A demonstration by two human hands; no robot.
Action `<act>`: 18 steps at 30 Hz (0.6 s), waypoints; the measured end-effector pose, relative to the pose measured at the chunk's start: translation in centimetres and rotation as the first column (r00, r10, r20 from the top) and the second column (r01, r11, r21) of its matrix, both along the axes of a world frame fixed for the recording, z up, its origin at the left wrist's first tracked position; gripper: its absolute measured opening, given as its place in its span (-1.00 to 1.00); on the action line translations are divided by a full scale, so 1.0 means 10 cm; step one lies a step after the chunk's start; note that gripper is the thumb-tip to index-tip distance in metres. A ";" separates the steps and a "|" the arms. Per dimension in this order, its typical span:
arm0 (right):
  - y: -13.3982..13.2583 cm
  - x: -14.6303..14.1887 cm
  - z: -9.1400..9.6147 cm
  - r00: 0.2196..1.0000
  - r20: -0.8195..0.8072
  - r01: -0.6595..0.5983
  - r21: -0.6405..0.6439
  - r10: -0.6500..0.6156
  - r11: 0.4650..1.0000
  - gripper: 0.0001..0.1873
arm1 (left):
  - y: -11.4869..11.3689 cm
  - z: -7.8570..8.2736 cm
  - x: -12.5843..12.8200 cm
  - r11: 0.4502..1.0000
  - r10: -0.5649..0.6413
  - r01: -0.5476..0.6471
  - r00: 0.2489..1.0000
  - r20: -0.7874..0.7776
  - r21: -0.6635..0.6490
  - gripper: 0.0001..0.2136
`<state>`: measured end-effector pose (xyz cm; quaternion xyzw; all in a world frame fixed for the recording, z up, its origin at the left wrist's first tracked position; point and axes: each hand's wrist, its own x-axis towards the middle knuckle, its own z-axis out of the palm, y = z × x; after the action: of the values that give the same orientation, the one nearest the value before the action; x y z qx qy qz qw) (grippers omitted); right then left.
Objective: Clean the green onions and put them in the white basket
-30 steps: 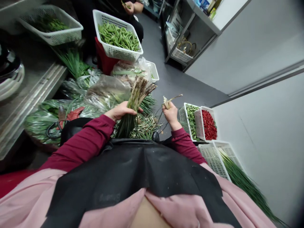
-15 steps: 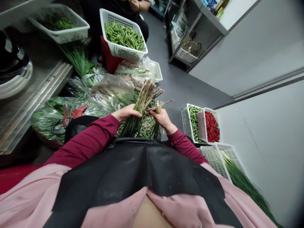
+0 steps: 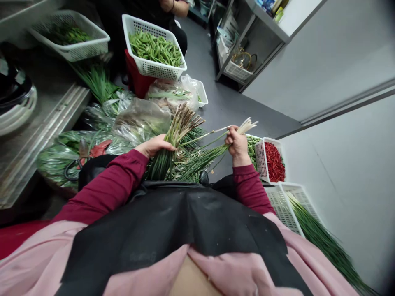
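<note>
A thick bunch of scallions (image 3: 182,125) with brownish, soil-stained root ends pointing up is gripped by my left hand (image 3: 157,145). Its green leaves hang down toward my lap. Off to the right, my right hand (image 3: 237,144) is closed around a smaller bundle of scallions (image 3: 247,126) with clean white ends. The green leaves of that bundle trail back left toward the larger bunch. One pale stalk (image 3: 216,130) stretches between the two hands, its right end at my right fingers. Scraps and loose greens lie beneath, partly hidden.
White baskets hold green peppers (image 3: 156,48), red chillies (image 3: 274,161) and cleaned scallions (image 3: 321,230). Plastic bags of greens (image 3: 140,119) lie ahead and left, beside a metal shelf edge (image 3: 66,119). Scissors (image 3: 74,168) rest at left. Another person's hand (image 3: 166,5) shows at the top.
My right hand has moved right, away from the left bunch, drawing its white-ended bundle and one stalk outward. My left hand still grips its bunch. The view has shifted slightly.
</note>
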<state>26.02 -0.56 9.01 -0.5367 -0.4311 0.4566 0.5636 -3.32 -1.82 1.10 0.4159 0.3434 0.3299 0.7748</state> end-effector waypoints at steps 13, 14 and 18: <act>-0.13 0.21 0.01 0.879 0.422 -0.153 -0.191 0.222 0.969 -0.72 | 0.07 0.00 -0.20 0.995 0.091 -0.089 0.994 -0.051 0.052 -0.75; -0.19 0.11 -0.08 0.828 0.444 -0.244 -0.266 0.343 0.933 -0.69 | 0.08 0.01 -0.21 0.994 0.094 -0.091 0.994 -0.051 0.060 -0.75; -0.28 -0.36 -0.36 0.836 0.392 -0.305 -0.249 0.384 0.919 -0.57 | 0.06 0.03 -0.15 0.999 0.034 -0.034 0.999 0.001 0.040 -0.76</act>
<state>22.37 -3.32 5.37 -0.5856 -0.5931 0.4562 0.3117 -4.86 -1.17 1.36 0.4255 0.3438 0.3501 0.7604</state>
